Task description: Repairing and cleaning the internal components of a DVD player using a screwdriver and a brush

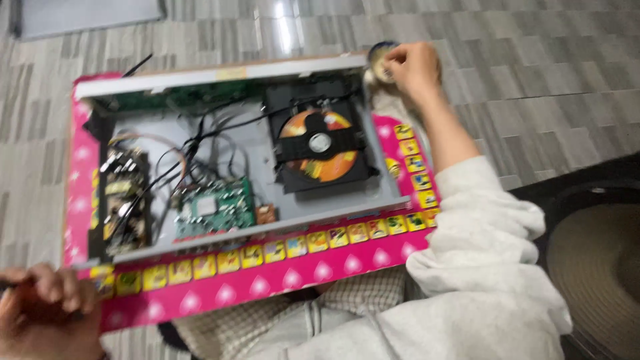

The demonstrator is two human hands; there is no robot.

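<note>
Because the picture is blurred by motion, small details are hard to read. At the lower left edge the left hand [43, 313] is cut off by the frame; its fingers are curled closed around a thin dark thing, which I cannot identify. At the far corner the right hand [413, 67] pinches a small round object [380, 61], partly hidden behind the fingers. Between the hands lies an opened disc player [233, 160] with green circuit boards [215, 207], tangled wires and an orange disc [320, 143] in its tray. It rests on a pink board [267, 280] with yellow pictures, on a grey tiled floor [533, 80]. A dark round thing [593, 253] is cut off at right.
</note>
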